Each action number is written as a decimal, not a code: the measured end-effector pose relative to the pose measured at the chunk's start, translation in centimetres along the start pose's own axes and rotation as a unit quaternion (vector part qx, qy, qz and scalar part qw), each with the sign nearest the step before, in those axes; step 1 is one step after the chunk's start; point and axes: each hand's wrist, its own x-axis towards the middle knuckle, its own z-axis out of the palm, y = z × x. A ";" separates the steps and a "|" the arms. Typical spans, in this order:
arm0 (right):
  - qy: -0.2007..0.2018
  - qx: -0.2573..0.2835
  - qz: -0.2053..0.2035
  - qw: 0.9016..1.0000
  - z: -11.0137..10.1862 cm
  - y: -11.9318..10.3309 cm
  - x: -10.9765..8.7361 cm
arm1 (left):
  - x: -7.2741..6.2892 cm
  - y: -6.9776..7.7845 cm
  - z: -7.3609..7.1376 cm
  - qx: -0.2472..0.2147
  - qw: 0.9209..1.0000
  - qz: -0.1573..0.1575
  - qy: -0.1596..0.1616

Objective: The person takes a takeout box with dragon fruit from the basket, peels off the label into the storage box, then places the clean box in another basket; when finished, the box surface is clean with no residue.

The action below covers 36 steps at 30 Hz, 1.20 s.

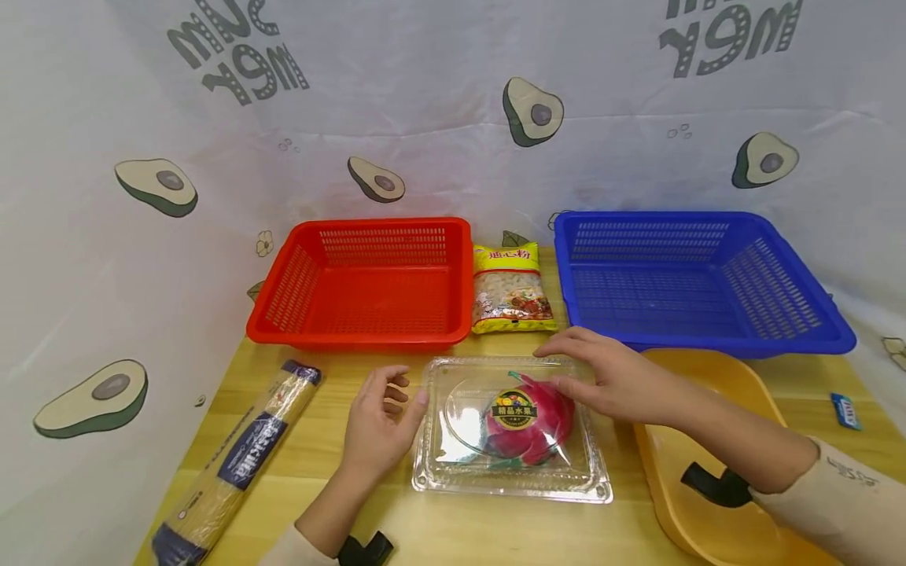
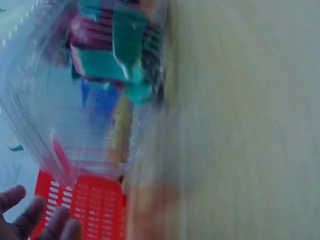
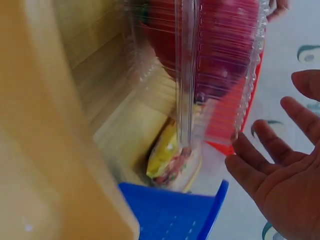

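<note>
A clear plastic fruit box (image 1: 463, 472), closed and with a round label on its lid, lies on the wooden table in front of the person. Inside it is a dragon fruit (image 1: 548, 420), pink-red with green tips. Just off the box's left side is the left hand (image 1: 382, 424), its fingers loosely bent and holding nothing. From the right, the right hand (image 1: 602, 373) reaches over the box's upper right corner with fingers apart and relaxed. In the right wrist view the right palm (image 3: 287, 175) faces the box, fingertips close to its rim.
Behind the box stand a red basket (image 1: 382, 342) and a blue basket (image 1: 708, 342), a macaroni bag (image 1: 513, 291) between them. A spaghetti packet (image 1: 237, 464) lies left. On the right are a yellow tray (image 1: 654, 472), under the right forearm, and a small blue packet (image 1: 845, 411).
</note>
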 end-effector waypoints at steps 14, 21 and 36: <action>-0.042 0.020 -0.082 0.996 2.9 -0.2 3.4 | 0.0 1.3 1.9 -0.061 0.993 -0.051 -0.085; -0.033 0.003 -0.130 0.991 3.8 0.0 3.7 | 0.1 1.0 2.1 -0.107 0.988 -0.057 -0.100; -0.058 0.025 -0.085 0.994 4.4 -0.3 4.2 | 0.5 -0.7 2.5 -0.172 0.964 -0.057 -0.194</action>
